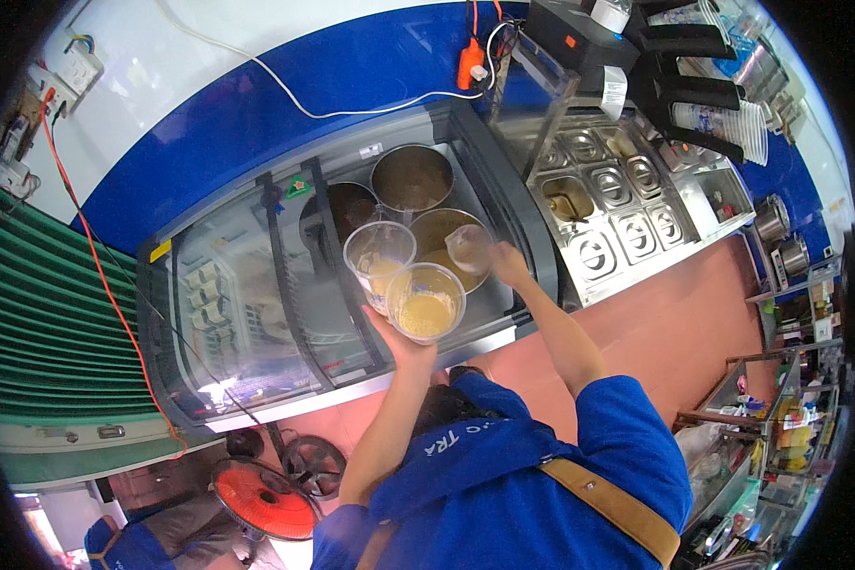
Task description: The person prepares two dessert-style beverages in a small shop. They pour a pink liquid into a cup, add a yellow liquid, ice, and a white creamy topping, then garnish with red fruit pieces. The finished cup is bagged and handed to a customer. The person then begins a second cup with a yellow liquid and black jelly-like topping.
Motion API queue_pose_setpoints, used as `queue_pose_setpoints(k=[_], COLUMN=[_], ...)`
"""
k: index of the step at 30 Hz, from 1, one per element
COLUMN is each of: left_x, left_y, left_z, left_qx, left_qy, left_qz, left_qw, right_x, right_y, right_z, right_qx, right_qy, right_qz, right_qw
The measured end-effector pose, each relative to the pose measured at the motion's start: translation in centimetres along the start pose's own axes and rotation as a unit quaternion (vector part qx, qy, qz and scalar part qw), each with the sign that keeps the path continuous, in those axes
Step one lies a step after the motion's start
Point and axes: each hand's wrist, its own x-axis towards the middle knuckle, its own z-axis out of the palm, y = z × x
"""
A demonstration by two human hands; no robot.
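My left hand (404, 344) is wrapped round two clear plastic cups side by side over the open freezer. The nearer cup (427, 304) has pale yellow creamy liquid in its bottom; the farther cup (380, 255) has a similar pale content. My right hand (509, 264) is closed on a small translucent scoop (467, 249), tilted above a round metal pot (429, 220) of tan liquid. Two more metal pots stand in the freezer: one of brownish liquid (412, 178) at the back, another (350, 207) partly behind the farther cup.
The chest freezer's (534, 228) sliding glass lid (247, 285) covers its left part. To the right is a steel counter with several lidded tubs (595, 252). Cup stacks (731, 128) hang above it. A red fan (266, 499) and another person (147, 537) are at lower left.
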Motion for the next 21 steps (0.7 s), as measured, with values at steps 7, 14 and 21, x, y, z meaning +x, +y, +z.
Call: queue_pose_setpoints(k=[7,14,21], left_x=[-2.4,-6.9,-12.3], left_y=[-0.6,-9.4,-26.3], left_z=[1.2,6.6,12.5], left_qx=[-0.007,0.128,0.147], left_qy=[0.011,-0.132,-0.295], left_qz=[0.016,-0.048,-0.143], left_qw=[1.0,0.982,0.933], right_x=[-11.7,-21.3,-23.4], right_y=[-10.9,-12.6,-6.7], right_z=[-2.9,-10.2,-30.5], right_qx=[0.367,0.405,0.38], right_qy=[0.031,0.042,0.232], right_qz=[-0.253,-0.123,-0.196], right_qw=[0.895,0.905,0.874])
